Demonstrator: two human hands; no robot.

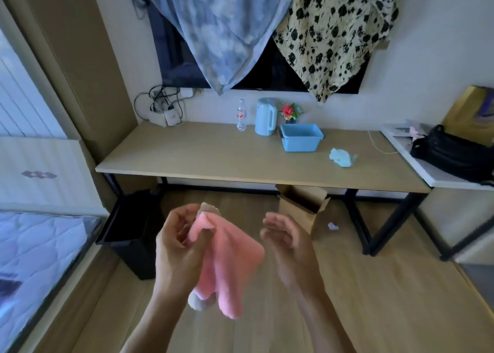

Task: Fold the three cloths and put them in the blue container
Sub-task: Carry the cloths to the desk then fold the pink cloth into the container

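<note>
On the left side, our left hand (179, 248) pinches the upper corner of a pink cloth (230, 256) between thumb and curled fingers, so the cloth hangs down loose and unfolded above the floor, well in front of the bench (187, 152). Together with it we seem to hold a grey cloth (199, 303): a small part shows above the pink corner and another part hangs out below, but most of it is hidden behind the pink one. To the right of it, our right hand (288, 243) is open with relaxed fingers and holds nothing; it is blurred and stands just beside the free edge of the pink cloth, apart from it. Further right, on the bench, the blue container (300, 143) stands, and from this distance we see no cloth inside it. Near it, a little to the right, a light blue cloth (342, 158) lies crumpled on the bench. We judge that the task is at its beginning: no cloth is folded yet, none is in the container, and all three folds and placings are left to do.
</note>
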